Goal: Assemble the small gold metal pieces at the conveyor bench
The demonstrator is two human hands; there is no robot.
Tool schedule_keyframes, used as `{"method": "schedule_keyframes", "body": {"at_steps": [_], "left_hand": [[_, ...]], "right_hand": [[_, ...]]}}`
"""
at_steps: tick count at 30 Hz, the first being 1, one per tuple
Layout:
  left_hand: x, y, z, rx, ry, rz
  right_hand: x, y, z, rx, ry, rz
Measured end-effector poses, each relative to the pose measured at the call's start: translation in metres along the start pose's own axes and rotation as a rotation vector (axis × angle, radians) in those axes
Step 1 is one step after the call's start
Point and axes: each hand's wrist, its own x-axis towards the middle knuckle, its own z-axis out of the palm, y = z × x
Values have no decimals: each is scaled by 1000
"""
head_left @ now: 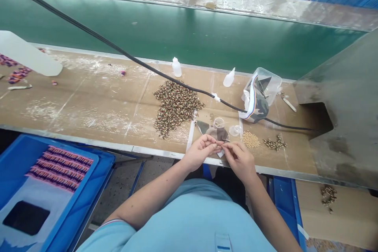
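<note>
My left hand (202,150) and my right hand (240,160) meet near the bench's front edge, fingertips almost touching. Both are closed in a pinch on something too small to make out. Just beyond them lies a camouflage cloth (215,132), with a small round clear dish (219,123) at its far edge. A second clear dish (235,130) sits to the right. Beside my right hand is a small pile of pale beads (251,139). Left of the cloth spreads a large heap of gold and dark small pieces (175,106).
A black cable (118,49) crosses above the bench. White squeeze bottles (176,67) and a clear tub (273,80) with camouflage cloth stand behind. More metallic pieces (275,142) lie right. A grey metal housing (348,118) bounds the right side; a blue crate (102,165) sits lower left.
</note>
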Motion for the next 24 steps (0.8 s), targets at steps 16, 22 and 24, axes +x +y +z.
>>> {"method": "schedule_keyframes", "body": {"at_steps": [16, 22, 24], "left_hand": [[2, 10, -5, 47, -64, -151], [3, 10, -6, 49, -94, -162], [3, 10, -6, 50, -97, -159]], "right_hand": [[2, 5, -10, -120, -88, -199], [6, 4, -17, -141, -127, -293], [7, 5, -17, -164, -135, -322]]}}
